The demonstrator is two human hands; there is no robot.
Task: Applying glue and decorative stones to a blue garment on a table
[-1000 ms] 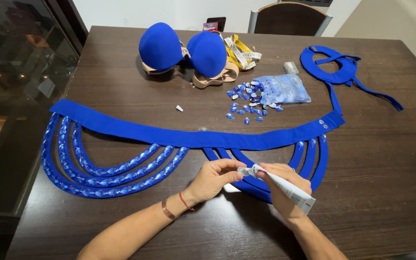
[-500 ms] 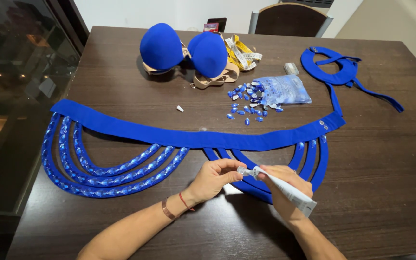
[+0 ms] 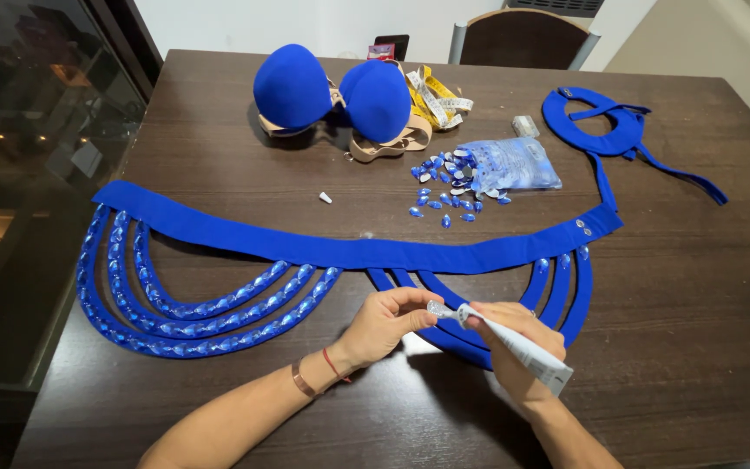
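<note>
A long blue fabric belt (image 3: 340,250) with hanging loops lies across the dark wooden table (image 3: 687,287). The left loops (image 3: 210,313) carry rows of clear blue gems; the right loops (image 3: 557,291) are mostly bare. My right hand (image 3: 514,334) grips a white glue tube (image 3: 518,347), nozzle pointing left. My left hand (image 3: 384,323) pinches at the clear nozzle tip (image 3: 438,308), just above a right loop near the table's front.
A blue padded bra (image 3: 332,91) sits at the back with a yellow tape measure (image 3: 436,95). A clear bag of blue gems (image 3: 505,163) has several spilled beside it. A blue collar piece (image 3: 601,122) lies back right. A small white cap (image 3: 325,198) lies loose. A chair (image 3: 523,35) stands behind.
</note>
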